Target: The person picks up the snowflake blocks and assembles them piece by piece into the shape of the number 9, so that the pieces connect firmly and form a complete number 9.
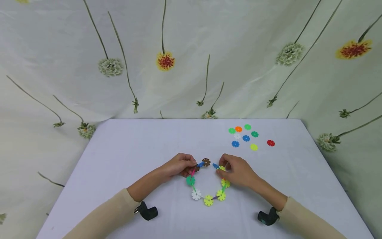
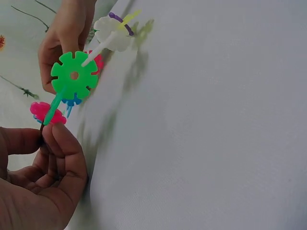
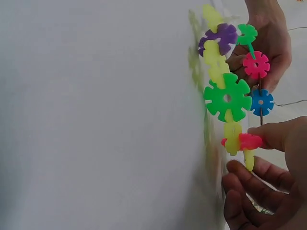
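A chain of notched plastic interlocking discs curves into a ring with a gap at its far side. My left hand (image 1: 182,164) pinches a brown disc near one end, seen edge-on in the left wrist view; a blue disc and another brown disc (image 1: 206,162) lie beyond it. My right hand (image 1: 237,170) holds a yellow disc (image 3: 249,160) near the other end between thumb and fingers. A blue disc (image 1: 215,166) sticks out past it, facing the gap. Between the hands run a green disc (image 2: 74,75), a white disc (image 1: 196,194) and several yellow ones.
Several loose discs lie at the back right of the white table (image 1: 134,142), among them an orange disc (image 1: 238,129), a lone red disc (image 1: 271,143) and a yellow disc (image 1: 254,147). A flower-printed cloth (image 1: 191,43) hangs behind the table.
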Demonstrator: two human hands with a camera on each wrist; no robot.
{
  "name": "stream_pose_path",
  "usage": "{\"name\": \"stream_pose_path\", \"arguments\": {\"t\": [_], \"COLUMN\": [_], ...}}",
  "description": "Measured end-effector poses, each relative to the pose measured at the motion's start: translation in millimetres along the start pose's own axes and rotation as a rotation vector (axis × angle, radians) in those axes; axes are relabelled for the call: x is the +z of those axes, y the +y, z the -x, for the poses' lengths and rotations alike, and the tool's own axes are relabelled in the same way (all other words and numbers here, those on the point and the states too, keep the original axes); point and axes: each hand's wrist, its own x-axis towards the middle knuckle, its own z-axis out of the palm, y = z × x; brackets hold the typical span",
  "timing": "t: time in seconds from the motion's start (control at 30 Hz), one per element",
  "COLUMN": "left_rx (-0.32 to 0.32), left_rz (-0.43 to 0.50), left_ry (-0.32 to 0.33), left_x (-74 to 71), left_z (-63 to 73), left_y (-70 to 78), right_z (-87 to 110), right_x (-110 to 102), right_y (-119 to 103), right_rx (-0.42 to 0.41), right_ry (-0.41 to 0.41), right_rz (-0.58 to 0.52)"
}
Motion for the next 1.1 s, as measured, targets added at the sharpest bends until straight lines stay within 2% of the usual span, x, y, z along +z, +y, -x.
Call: {"name": "stream_pose_path", "arguments": {"t": [0.17, 0.4, 0.57, 0.7, 0.83, 1.1], "left_rx": [0.005, 0.040, 0.112, 0.175, 0.189, 0.165], "left_rz": [0.004, -0.004, -0.048, -0.083, -0.104, -0.086], "left_ry": [-0.029, -0.036, -0.073, -0.090, -0.054, -0.012], "left_x": [0.5, 3.2, 6.4, 9.6, 12.1, 16.1], "left_z": [1.6, 3.0, 0.6, -2.8, -3.9, -3.3], "left_y": [-0.2, -1.5, -3.7, -4.4, -3.3, -0.4], "right_z": [0.0, 0.6, 2.0, 1.8, 1.6, 1.4], "right_x": [-1.2, -0.2, 0.9, 2.8, 4.9, 5.7], "right_y": [-0.4, -2.6, -1.5, -1.2, -3.2, -4.1], "right_rx": [-0.057, -0.070, -0.065, -0.076, -0.086, -0.100], "right_ry": [0.000, -0.003, 0.003, -0.039, -0.074, -0.071], "right_rz": [-0.148, -0.216, -0.296, -0.388, -0.432, -0.503]}}
